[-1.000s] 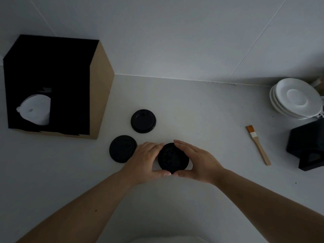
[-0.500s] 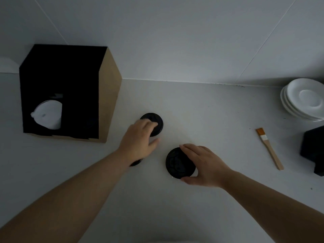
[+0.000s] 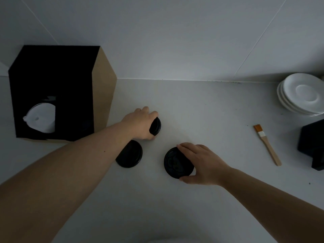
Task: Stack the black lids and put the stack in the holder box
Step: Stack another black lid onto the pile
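Three black round lids are on the white counter. My left hand (image 3: 140,124) grips the far lid (image 3: 156,126), tilting it up on edge. A second lid (image 3: 130,154) lies flat below my left wrist, partly hidden by my forearm. The near lid stack (image 3: 172,163) sits under my right hand (image 3: 201,163), whose fingers and thumb clasp its right rim. The holder box (image 3: 52,81), black in front with brown cardboard sides, stands at the back left with white lids (image 3: 41,118) in its left slot.
A stack of white saucers (image 3: 301,93) rests at the far right against the wall. A wooden-handled brush (image 3: 267,144) lies right of my right hand. A black object (image 3: 313,144) sits at the right edge.
My left hand has closed on the far lid and tipped it up off the counter. My right hand keeps its hold on the near lid. The view shifted slightly.
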